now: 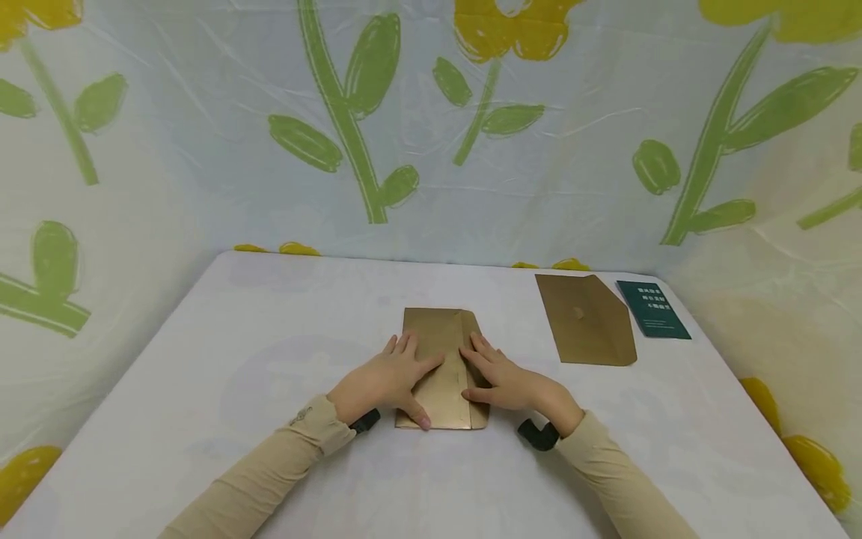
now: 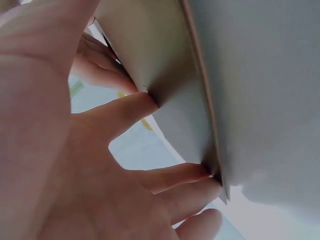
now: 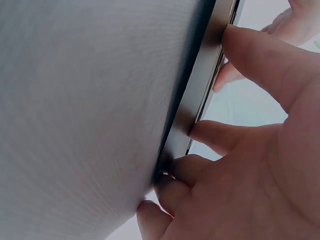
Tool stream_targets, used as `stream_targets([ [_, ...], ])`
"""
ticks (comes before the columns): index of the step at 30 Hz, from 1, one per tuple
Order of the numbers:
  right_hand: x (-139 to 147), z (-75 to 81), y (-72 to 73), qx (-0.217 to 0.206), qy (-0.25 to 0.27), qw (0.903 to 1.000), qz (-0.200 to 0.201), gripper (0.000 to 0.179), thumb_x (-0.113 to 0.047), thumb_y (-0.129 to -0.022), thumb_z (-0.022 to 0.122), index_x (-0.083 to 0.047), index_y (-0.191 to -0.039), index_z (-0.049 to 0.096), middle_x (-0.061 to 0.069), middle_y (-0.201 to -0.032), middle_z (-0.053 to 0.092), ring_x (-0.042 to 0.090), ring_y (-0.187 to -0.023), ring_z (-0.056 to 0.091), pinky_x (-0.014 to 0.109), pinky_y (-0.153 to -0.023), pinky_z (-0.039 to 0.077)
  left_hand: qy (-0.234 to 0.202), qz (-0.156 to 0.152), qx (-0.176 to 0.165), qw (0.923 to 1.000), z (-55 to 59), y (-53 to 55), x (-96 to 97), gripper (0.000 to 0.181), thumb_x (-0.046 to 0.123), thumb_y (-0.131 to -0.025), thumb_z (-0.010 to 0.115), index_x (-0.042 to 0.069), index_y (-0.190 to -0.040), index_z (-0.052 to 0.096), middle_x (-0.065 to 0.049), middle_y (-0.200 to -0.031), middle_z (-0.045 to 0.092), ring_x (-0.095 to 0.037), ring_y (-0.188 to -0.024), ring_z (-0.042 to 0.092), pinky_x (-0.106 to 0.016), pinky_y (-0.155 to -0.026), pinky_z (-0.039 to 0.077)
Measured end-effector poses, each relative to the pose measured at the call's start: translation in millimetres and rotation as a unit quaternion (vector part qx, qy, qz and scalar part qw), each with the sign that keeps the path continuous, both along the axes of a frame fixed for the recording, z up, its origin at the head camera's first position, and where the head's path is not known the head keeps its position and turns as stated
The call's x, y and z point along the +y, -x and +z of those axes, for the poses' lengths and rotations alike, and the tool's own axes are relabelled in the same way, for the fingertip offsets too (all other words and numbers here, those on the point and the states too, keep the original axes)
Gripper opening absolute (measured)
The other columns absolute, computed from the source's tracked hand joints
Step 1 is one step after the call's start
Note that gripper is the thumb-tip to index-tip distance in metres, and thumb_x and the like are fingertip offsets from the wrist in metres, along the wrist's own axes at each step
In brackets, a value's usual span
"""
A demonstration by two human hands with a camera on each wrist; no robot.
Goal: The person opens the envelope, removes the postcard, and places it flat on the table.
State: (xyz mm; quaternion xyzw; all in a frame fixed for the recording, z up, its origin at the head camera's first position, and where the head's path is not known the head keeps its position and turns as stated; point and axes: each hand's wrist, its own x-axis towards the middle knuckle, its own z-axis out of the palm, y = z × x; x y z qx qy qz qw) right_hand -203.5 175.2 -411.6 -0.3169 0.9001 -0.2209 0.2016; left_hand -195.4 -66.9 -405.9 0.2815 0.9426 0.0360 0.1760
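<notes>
A gold envelope (image 1: 444, 393) is lying flat on the desk (image 1: 289, 314), about midway between its left and right edges, where both arms are reaching it evenly. The left hand (image 1: 393, 372) is resting on the broad left part with fingers and thumb straight and spread, gripping nothing; the spread is probably steadying the paper over a wide area. The right hand (image 1: 505, 379), also spread and gripping nothing, is lying across the narrow strip (image 1: 477, 420) on the envelope's right side, its fingertips touching along the crease, apparently holding that side down. Whether the strip is a closed flap is remaining unclear. Both wrist views are showing fingertips touching the paper from above. A second envelope (image 1: 595, 322) is lying near the desk's far edge, toward the far right corner, and a green booklet (image 1: 653, 309) is occupying that corner, both presumably leaving the middle free for handwork.
</notes>
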Motion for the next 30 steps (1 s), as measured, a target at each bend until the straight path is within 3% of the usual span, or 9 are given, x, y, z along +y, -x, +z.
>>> stream_targets([
  [4,0.3,-0.3,-0.2,-0.001,-0.001,1.0,-0.001,0.075,-0.033,-0.101,0.057,0.005,-0.155,0.021,0.029,-0.161,-0.003,0.041,-0.15,-0.002,0.057,-0.118,0.008,0.017,-0.001,-0.003,0.9998,5.7,4.8,5.5,0.11,0.071,-0.067,0.076,0.024,-0.157,0.033,-0.03,-0.159,0.014,-0.045,-0.148,0.009,-0.052,-0.119,0.011],
  [7,-0.8,-1.1,0.2,-0.001,0.001,1.0,-0.003,0.074,-0.034,-0.102,0.056,0.005,-0.155,0.022,0.028,-0.162,-0.003,0.039,-0.15,-0.003,0.056,-0.118,0.007,0.004,0.004,-0.005,1.0,10.8,11.2,9.3,0.094,0.068,-0.073,0.074,0.022,-0.149,0.046,-0.032,-0.156,0.021,-0.053,-0.145,0.013,-0.055,-0.117,0.017],
  [12,-2.3,-3.0,0.6,-0.002,0.0,1.0,-0.004,0.074,-0.036,-0.101,0.056,0.004,-0.154,0.024,0.027,-0.162,-0.004,0.038,-0.15,-0.003,0.056,-0.118,0.007,-0.019,0.012,-0.009,0.9997,14.1,20.8,14.3,0.059,0.062,-0.084,0.069,0.019,-0.125,0.062,-0.03,-0.144,0.043,-0.058,-0.136,0.03,-0.06,-0.1,0.043],
  [16,-2.2,-4.4,1.3,-0.001,-0.003,1.0,-0.002,0.073,-0.036,-0.102,0.056,0.004,-0.154,0.025,0.028,-0.162,-0.004,0.038,-0.15,-0.003,0.056,-0.118,0.008,-0.009,0.003,0.02,0.9998,14.1,23.6,18.4,0.041,0.057,-0.089,0.065,0.02,-0.106,0.063,-0.012,-0.112,0.063,-0.038,-0.111,0.057,-0.047,-0.082,0.053],
  [19,-1.1,-4.2,1.4,0.001,-0.003,1.0,0.0,0.073,-0.036,-0.102,0.056,0.004,-0.154,0.026,0.028,-0.162,-0.004,0.039,-0.15,-0.003,0.057,-0.118,0.008,-0.008,0.001,0.036,0.9993,15.7,23.0,21.9,0.033,0.053,-0.093,0.063,0.02,-0.098,0.064,-0.002,-0.097,0.064,-0.025,-0.09,0.059,-0.041,-0.075,0.051],
  [25,0.5,-3.9,1.6,0.005,-0.002,1.0,0.003,0.073,-0.036,-0.101,0.056,0.005,-0.153,0.026,0.029,-0.161,-0.003,0.04,-0.15,-0.003,0.058,-0.117,0.008,-0.057,0.009,0.024,0.998,16.4,20.1,26.5,0.035,0.044,-0.095,0.066,0.016,-0.074,0.063,0.004,-0.068,0.056,-0.013,-0.063,0.05,-0.03,-0.06,0.046],
  [27,0.8,-4.1,1.9,0.007,-0.001,1.0,0.004,0.073,-0.036,-0.102,0.056,0.006,-0.153,0.025,0.03,-0.161,-0.003,0.041,-0.15,-0.002,0.059,-0.117,0.008,-0.064,0.01,0.028,0.9975,15.5,20.0,27.5,0.039,0.043,-0.094,0.067,0.015,-0.068,0.06,0.004,-0.063,0.052,-0.013,-0.062,0.051,-0.033,-0.066,0.05],
  [30,1.5,-4.3,2.2,0.007,-0.001,1.0,0.003,0.073,-0.037,-0.102,0.055,0.006,-0.153,0.025,0.03,-0.161,-0.003,0.041,-0.15,-0.003,0.059,-0.117,0.008,-0.063,0.012,0.036,0.9973,14.4,20.4,28.5,0.041,0.044,-0.092,0.069,0.016,-0.065,0.059,0.003,-0.066,0.053,-0.019,-0.072,0.058,-0.05,-0.085,0.051],
])
